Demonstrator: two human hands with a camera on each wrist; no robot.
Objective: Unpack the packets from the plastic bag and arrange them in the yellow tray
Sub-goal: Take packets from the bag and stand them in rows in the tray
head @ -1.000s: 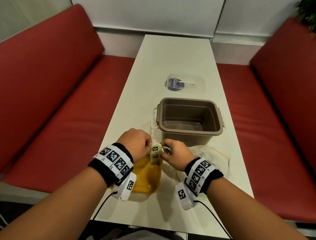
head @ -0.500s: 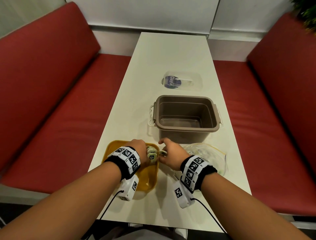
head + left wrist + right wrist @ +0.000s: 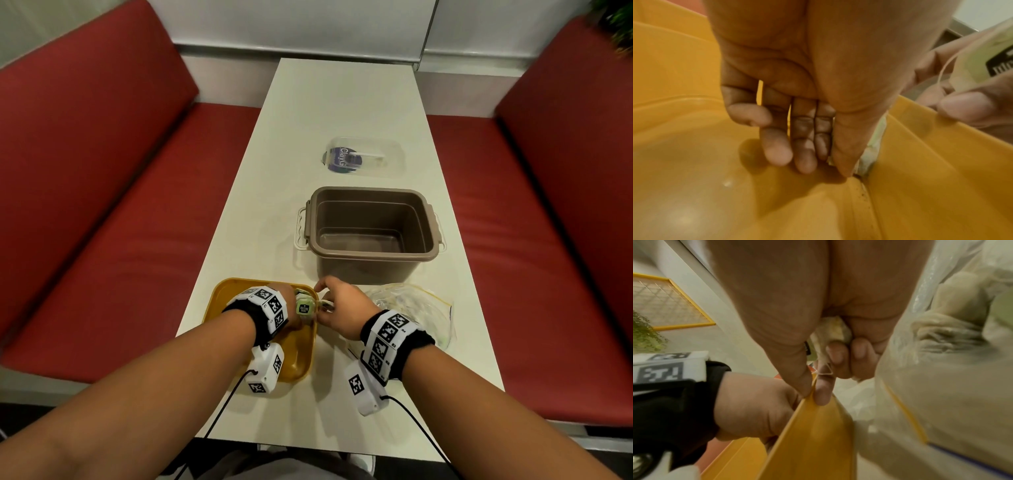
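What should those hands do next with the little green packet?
Probably let go of it. The left hand already presses a green packet against the yellow tray wall, while the right hand pinches another beside it; more sit in the plastic bag.

Bare surface [image 3: 342,109] is lying open across the upper middle of the frame. The brown tub [image 3: 370,233] is standing at centre, blocking the way forward from the tray [image 3: 219,301] at lower left. The plastic bag [image 3: 418,308] is filling the lower right, and a clear lid [image 3: 373,157] is lying beyond the tub.
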